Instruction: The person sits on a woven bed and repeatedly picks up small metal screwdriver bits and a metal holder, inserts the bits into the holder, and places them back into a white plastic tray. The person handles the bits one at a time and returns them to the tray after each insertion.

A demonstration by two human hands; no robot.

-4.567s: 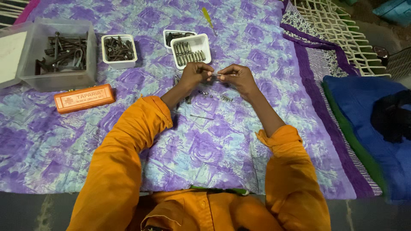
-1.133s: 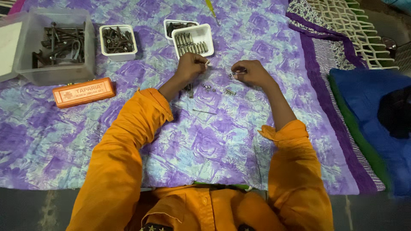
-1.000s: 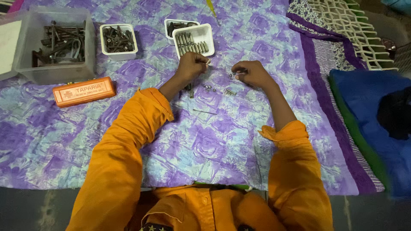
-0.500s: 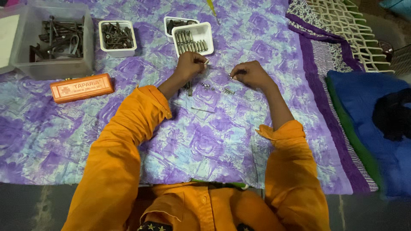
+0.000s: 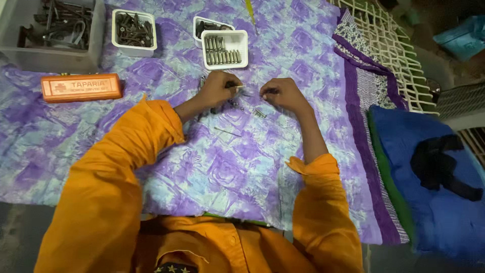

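Since the earlier view my hands have drifted apart and dropped onto the purple cloth (image 5: 212,172). My left hand (image 5: 216,90) is curled narrow around a small metal piece (image 5: 238,87) poking out toward my right hand (image 5: 281,94), which is pinched shut on something too small to make out. Loose screws (image 5: 259,112) lie just below the right hand, a thin pin (image 5: 227,132) nearer me. A white tray of bits (image 5: 225,49) sits beyond the left hand. I judge a slipped pinch could lose parts in the busy print.
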